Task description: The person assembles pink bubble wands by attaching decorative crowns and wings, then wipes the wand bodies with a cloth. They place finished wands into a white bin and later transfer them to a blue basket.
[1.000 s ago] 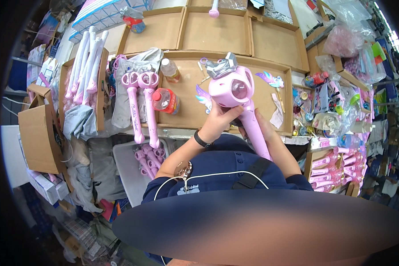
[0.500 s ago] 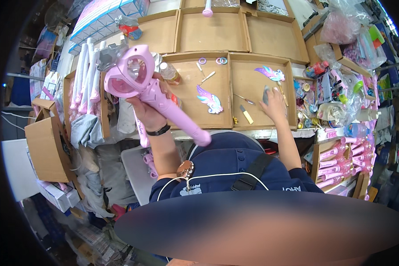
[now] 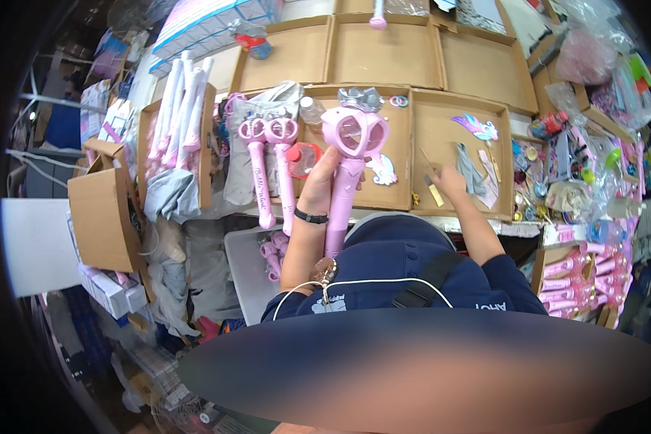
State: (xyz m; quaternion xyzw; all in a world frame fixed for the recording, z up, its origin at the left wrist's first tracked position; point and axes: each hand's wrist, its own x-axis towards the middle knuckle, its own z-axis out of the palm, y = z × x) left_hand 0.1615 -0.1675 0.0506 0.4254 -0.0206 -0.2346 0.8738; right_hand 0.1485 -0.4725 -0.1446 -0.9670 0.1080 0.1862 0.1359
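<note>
The step in hand looks to be a steady hold on one side and a reach among small tools on the other. The left hand (image 3: 317, 189) is closed around the pink plastic wand with a rounded, windowed head (image 3: 345, 189), which stands raised in front of the cardboard tray (image 3: 512, 170), its head toward the far side and its handle toward the navy shirt (image 3: 372, 271). The right hand (image 3: 452, 182) is low over the tray, fingers drawn together beside the slim, thin-shafted tool (image 3: 425, 157) and the flat blade with a pale yellow handle (image 3: 435, 194) — whether they grip either, I cannot tell. By my judgement, picking up a tool here calls for a narrow pinch, with the wand kept clear.

The left forearm rises from below, thumb along the wand's neck; the right arm angles inward from the right — wrist just left of the crumpled grey cloth (image 3: 470, 171).
</note>
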